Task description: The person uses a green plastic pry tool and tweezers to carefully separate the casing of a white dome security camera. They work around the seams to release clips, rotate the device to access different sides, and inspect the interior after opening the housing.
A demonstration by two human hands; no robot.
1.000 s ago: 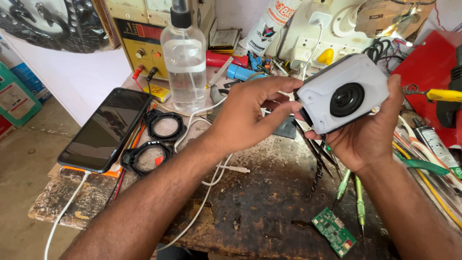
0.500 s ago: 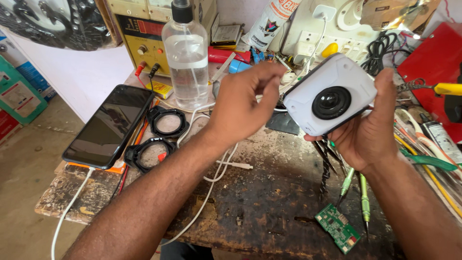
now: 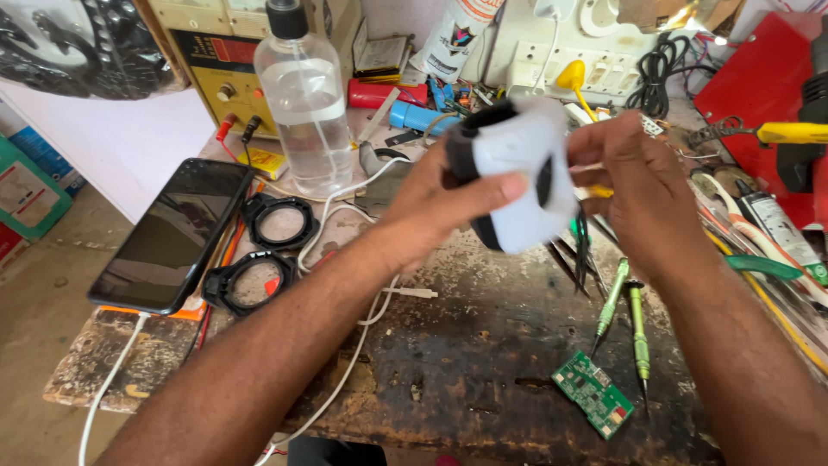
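My left hand (image 3: 440, 203) grips a small white speaker (image 3: 517, 177) with a black edge, thumb across its front, holding it above the worn wooden bench (image 3: 483, 362). My right hand (image 3: 638, 181) is just to its right, fingers curled near the speaker's round black opening; it seems to pinch a thin yellow-handled tool (image 3: 595, 192), mostly hidden. The speaker is turned edge-on and looks blurred.
A green circuit board (image 3: 592, 393) and two green screwdrivers (image 3: 625, 319) lie below my right hand. At left are a black phone (image 3: 172, 233) on a white cable, two black rings (image 3: 259, 255) and a clear bottle (image 3: 304, 99). Tools and cables crowd the back and right.
The speaker has passed from my right hand into my left and turned edge-on. My right hand now sits beside it with fingers curled.
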